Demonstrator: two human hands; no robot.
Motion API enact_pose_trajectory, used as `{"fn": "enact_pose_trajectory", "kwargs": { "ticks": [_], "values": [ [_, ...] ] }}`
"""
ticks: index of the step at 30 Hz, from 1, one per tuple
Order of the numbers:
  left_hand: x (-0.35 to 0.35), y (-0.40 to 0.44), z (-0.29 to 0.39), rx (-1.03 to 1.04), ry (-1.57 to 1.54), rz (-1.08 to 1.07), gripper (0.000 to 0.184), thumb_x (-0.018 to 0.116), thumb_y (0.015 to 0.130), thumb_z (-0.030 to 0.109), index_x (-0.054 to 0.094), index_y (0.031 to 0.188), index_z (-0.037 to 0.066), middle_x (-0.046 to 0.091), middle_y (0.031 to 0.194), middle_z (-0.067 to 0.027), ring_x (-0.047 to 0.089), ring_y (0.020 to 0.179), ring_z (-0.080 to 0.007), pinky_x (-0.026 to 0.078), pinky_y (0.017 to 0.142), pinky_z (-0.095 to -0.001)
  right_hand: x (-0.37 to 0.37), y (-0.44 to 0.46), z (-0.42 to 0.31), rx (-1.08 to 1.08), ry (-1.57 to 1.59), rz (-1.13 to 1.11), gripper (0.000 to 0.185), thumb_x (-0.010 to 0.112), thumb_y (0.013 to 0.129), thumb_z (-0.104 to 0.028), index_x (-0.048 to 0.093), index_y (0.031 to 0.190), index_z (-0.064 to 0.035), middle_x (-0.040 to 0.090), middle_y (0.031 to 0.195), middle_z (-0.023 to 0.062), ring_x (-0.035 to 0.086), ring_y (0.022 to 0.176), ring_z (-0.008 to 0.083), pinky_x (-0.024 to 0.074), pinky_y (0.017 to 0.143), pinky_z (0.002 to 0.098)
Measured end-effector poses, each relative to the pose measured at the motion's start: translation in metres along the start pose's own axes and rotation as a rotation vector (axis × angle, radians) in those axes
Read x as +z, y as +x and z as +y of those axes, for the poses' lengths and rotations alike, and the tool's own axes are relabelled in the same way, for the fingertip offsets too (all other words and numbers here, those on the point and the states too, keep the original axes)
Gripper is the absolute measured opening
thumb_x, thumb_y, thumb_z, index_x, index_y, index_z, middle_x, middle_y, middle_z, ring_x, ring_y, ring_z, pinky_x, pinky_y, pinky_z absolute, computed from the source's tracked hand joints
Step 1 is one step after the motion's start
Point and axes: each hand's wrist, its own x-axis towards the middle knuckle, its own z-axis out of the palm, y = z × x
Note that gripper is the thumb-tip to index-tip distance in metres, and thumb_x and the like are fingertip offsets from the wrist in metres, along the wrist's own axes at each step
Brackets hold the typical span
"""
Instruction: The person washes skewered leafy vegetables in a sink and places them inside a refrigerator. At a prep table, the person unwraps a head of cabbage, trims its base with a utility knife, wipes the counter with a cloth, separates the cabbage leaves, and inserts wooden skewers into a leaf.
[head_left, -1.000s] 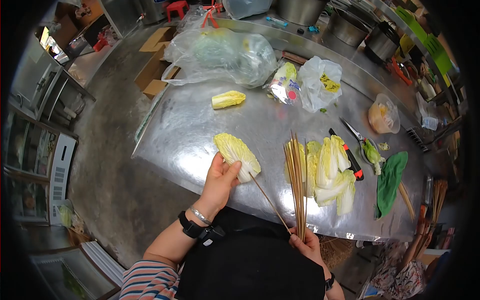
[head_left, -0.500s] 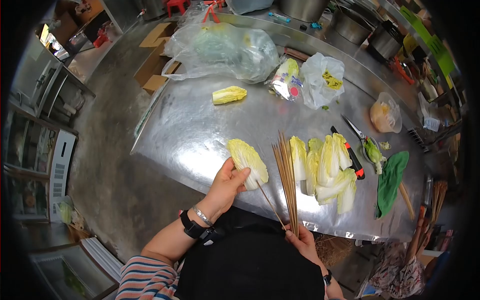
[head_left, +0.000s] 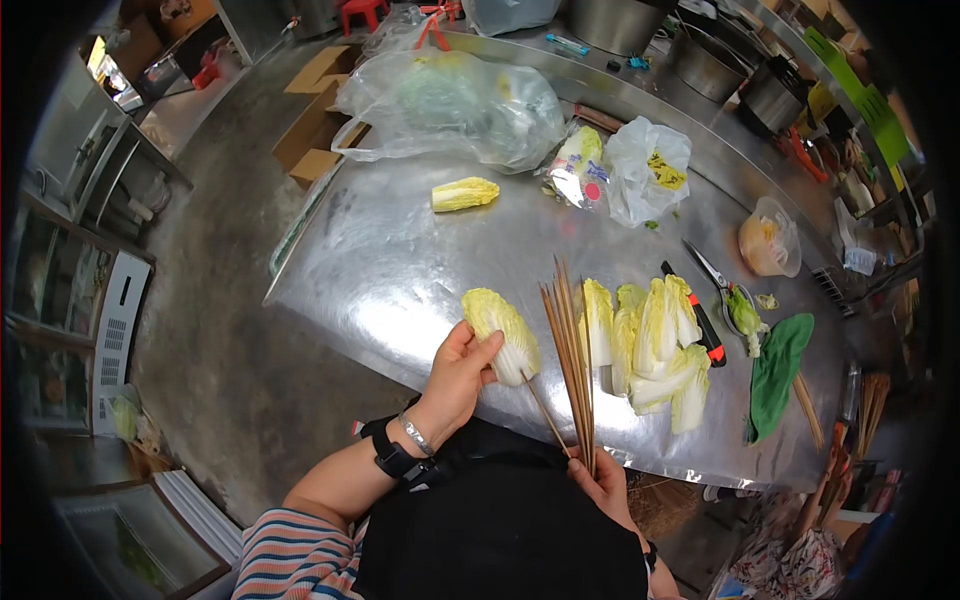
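My left hand [head_left: 463, 365] pinches a pale yellow napa cabbage leaf [head_left: 503, 328] between thumb and fingers, above the table's near edge. A single thin wooden skewer [head_left: 546, 408] runs from the white base of that leaf down to my right hand [head_left: 602, 490]. The same right hand is closed round the lower ends of a bundle of bamboo skewers [head_left: 570, 365], which point away from me. Just right of the bundle, several cut cabbage leaves [head_left: 655, 340] lie on the metal table [head_left: 400, 230]. How far the skewer tip goes into the leaf is hidden.
A black-and-red knife [head_left: 703, 325], scissors [head_left: 706, 266], a green cloth [head_left: 780, 375] and a plastic tub [head_left: 770, 240] lie to the right. Farther back are a cabbage piece [head_left: 465, 194], a large clear bag [head_left: 460, 105] and a white bag [head_left: 645, 170]. Another person [head_left: 800, 550] is at lower right.
The leaf's base and the single skewer have come closer together, with less skewer showing between leaf and right hand. The bundle's tips have fanned out slightly. The whole view has shifted a little.
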Motion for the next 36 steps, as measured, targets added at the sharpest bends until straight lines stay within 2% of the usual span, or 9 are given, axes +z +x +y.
{"fn": "enact_pose_trajectory", "kwargs": {
  "ticks": [2,6,9,11,14,17,20,32,36],
  "values": [
    [-0.006,0.005,-0.004,0.082,0.043,-0.031,0.029,0.051,0.097,0.012,0.048,0.126,0.005,0.062,0.116,-0.0072,0.064,0.1,-0.0168,0.055,0.084,-0.0336,0.0,-0.001,-0.002,-0.013,-0.006,0.002,0.017,0.061,0.093,-0.009,0.063,0.106,0.0014,0.056,0.074,-0.0016,0.049,0.066,0.0046,0.0403,0.06,0.0199],
    [-0.008,0.007,-0.01,0.086,0.013,-0.022,0.029,0.052,0.097,0.012,0.048,0.125,0.005,0.062,0.114,-0.0074,0.064,0.1,-0.0163,0.055,0.084,-0.0341,0.0,-0.005,-0.007,-0.027,-0.051,0.017,0.018,0.061,0.093,-0.007,0.063,0.108,0.0019,0.057,0.074,-0.0011,0.05,0.067,0.0048,0.0409,0.061,0.0196],
    [0.003,0.002,-0.005,0.092,-0.047,0.058,0.034,0.053,0.096,0.009,0.046,0.129,0.005,0.064,0.11,-0.0069,0.064,0.096,-0.015,0.055,0.08,-0.0316,-0.001,-0.005,-0.005,-0.032,-0.045,0.014,0.018,0.061,0.092,-0.007,0.063,0.108,0.002,0.057,0.073,-0.0011,0.051,0.067,0.0049,0.0413,0.062,0.0197],
    [0.008,-0.001,-0.002,0.183,0.018,0.12,0.041,0.055,0.095,0.006,0.043,0.134,0.006,0.064,0.104,-0.0059,0.063,0.083,-0.01,0.051,0.067,-0.0222,-0.002,-0.004,-0.003,-0.034,-0.025,0.002,0.018,0.061,0.092,-0.007,0.063,0.108,0.002,0.057,0.073,-0.0012,0.051,0.067,0.0051,0.0414,0.062,0.0199],
    [0.006,-0.006,0.003,0.288,0.121,0.071,0.044,0.055,0.094,0.004,0.044,0.137,0.007,0.064,0.102,-0.0048,0.061,0.082,-0.0085,0.05,0.067,-0.0214,-0.005,-0.003,-0.001,-0.041,-0.008,0.003,0.017,0.06,0.093,-0.007,0.063,0.107,0.0018,0.057,0.073,-0.0016,0.051,0.067,0.0052,0.0417,0.062,0.0202],
    [-0.014,0.007,-0.01,0.199,0.183,-0.003,0.037,0.057,0.094,0.006,0.052,0.131,0.005,0.064,0.098,-0.0034,0.06,0.08,-0.0078,0.05,0.066,-0.0213,-0.007,-0.003,0.002,-0.06,-0.006,0.009,0.017,0.06,0.093,-0.007,0.063,0.107,0.0014,0.057,0.072,-0.0012,0.051,0.066,0.0055,0.0418,0.062,0.0206],
    [-0.01,0.01,-0.013,0.163,0.049,0.072,0.03,0.058,0.094,0.008,0.058,0.124,0.004,0.065,0.096,-0.0034,0.061,0.083,-0.008,0.051,0.068,-0.022,-0.01,0.0,0.009,-0.084,-0.064,0.019,0.017,0.06,0.093,-0.008,0.063,0.107,0.0017,0.057,0.071,-0.0005,0.051,0.065,0.0059,0.0418,0.061,0.0211],
    [-0.011,0.009,-0.006,0.118,0.136,-0.025,0.028,0.059,0.094,0.011,0.057,0.122,0.004,0.067,0.097,-0.0048,0.065,0.083,-0.0088,0.054,0.07,-0.0219,0.001,0.005,-0.006,-0.001,0.0,-0.024,0.017,0.06,0.094,-0.009,0.062,0.107,0.002,0.057,0.073,0.0001,0.051,0.065,0.0062,0.0409,0.06,0.021],
    [-0.007,0.01,-0.005,0.111,0.124,-0.01,0.029,0.059,0.094,0.011,0.056,0.122,0.004,0.067,0.097,-0.005,0.065,0.082,-0.0087,0.054,0.069,-0.0221,0.007,0.015,-0.025,-0.019,-0.072,-0.057,0.018,0.059,0.095,-0.01,0.061,0.107,0.0015,0.055,0.073,-0.001,0.05,0.065,0.0059,0.0403,0.06,0.0204]
  ]
}}
